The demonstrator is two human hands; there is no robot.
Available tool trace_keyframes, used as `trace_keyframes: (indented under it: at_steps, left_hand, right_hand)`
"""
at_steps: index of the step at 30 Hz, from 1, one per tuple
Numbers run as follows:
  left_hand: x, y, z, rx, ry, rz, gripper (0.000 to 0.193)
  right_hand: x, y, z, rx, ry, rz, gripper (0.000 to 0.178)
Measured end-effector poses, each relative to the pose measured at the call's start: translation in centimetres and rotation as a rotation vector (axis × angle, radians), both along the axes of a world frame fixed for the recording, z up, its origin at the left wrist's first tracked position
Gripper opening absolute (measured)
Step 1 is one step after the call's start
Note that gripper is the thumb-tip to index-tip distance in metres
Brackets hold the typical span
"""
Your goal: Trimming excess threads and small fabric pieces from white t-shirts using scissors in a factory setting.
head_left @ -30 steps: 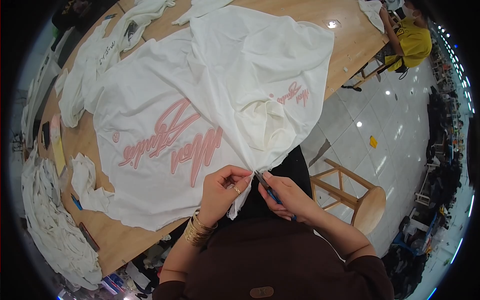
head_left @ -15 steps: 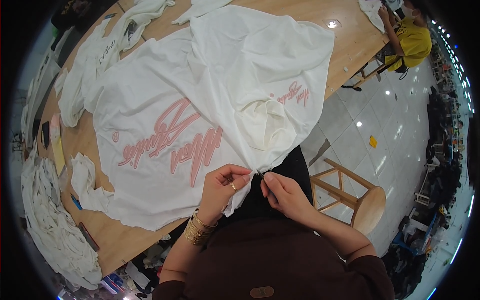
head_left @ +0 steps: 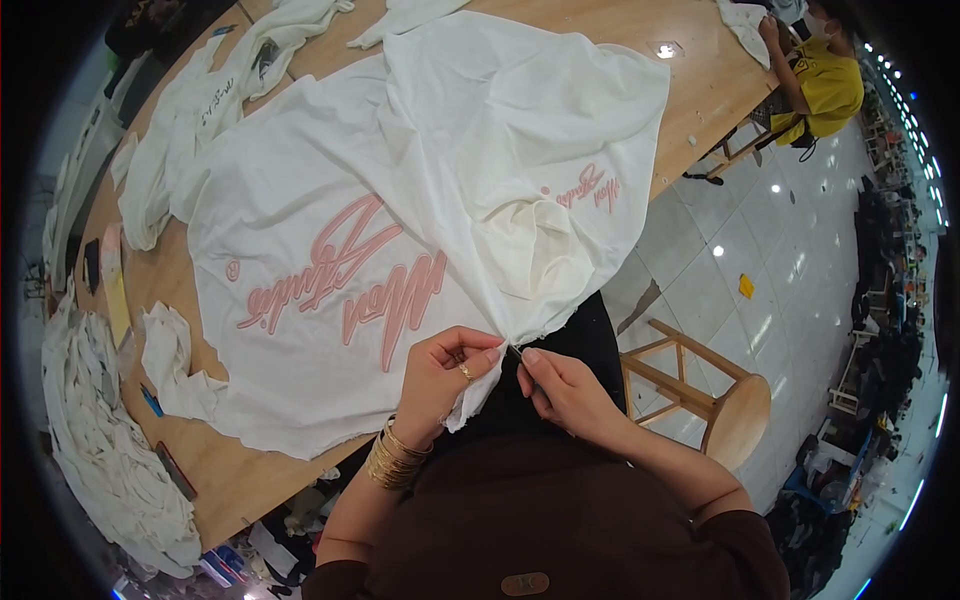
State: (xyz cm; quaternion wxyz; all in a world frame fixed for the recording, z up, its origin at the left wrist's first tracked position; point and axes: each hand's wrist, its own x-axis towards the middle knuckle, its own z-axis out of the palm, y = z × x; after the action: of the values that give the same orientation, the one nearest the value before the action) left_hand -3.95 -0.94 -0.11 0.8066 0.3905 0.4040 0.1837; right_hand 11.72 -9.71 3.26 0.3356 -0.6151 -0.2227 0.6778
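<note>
A white garment with pink lettering is spread over the table, and its gathered edge hangs toward my lap. My left hand, with rings and gold bangles, pinches that frayed edge between thumb and fingers. Close beside it, my right hand is closed around a small dark pointed tool. The tool's tip touches or nearly touches the cloth at the pinch; most of it is hidden in my fingers, so its kind cannot be made out.
The wooden table carries a white cloth heap, a smaller white piece, a dark phone-like object and a blue tool. A wooden stool stands at right. A person in yellow handles white cloth at far right.
My right hand has shifted slightly left and down, and less of the dark tool shows. My left hand keeps its pinch on the edge. The garment lies nearly the same.
</note>
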Motion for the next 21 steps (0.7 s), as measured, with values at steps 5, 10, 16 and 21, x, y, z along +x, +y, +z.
trace_keyframes:
  at_steps: [5,10,16,21]
  left_hand:
    - [0.0,0.1,0.2,-0.011,0.006,-0.009,0.014]
    - [0.0,0.0,-0.4,-0.011,-0.02,-0.011,0.014]
    - [0.6,-0.1,-1.1,0.115,0.068,-0.107,0.012]
    - [0.4,0.2,-1.4,0.22,0.052,-0.115,0.012]
  right_hand:
    - [-0.1,-0.2,-0.6,0.033,-0.031,-0.006,0.04]
    - [-0.4,-0.6,-1.8,0.129,-0.1,-0.005,0.037]
    - [-0.1,-0.3,-1.6,0.206,-0.415,0.104,0.034]
    - [0.7,-0.3,-1.5,0.228,-0.441,0.195,0.033]
